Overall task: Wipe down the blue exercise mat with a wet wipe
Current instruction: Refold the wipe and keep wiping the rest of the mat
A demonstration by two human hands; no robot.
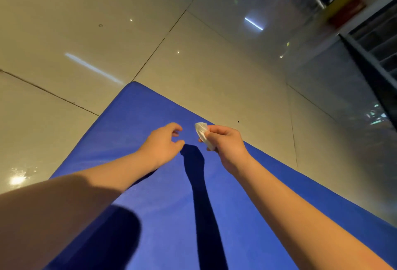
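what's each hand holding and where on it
The right hand pinches the wipe by its lower part, its top end free. The left hand holds nothing.

The person's 2 arms are uncovered along all that shows. The bare left forearm [90, 186] looks broad, with shadow across its near end. The bare right forearm [285, 201] is evenly lit. The bare left hand [163, 143] and bare right hand [225, 143] are ungloved.

Tiled hall (glossy floor [90, 22], exercise mat [167, 216])
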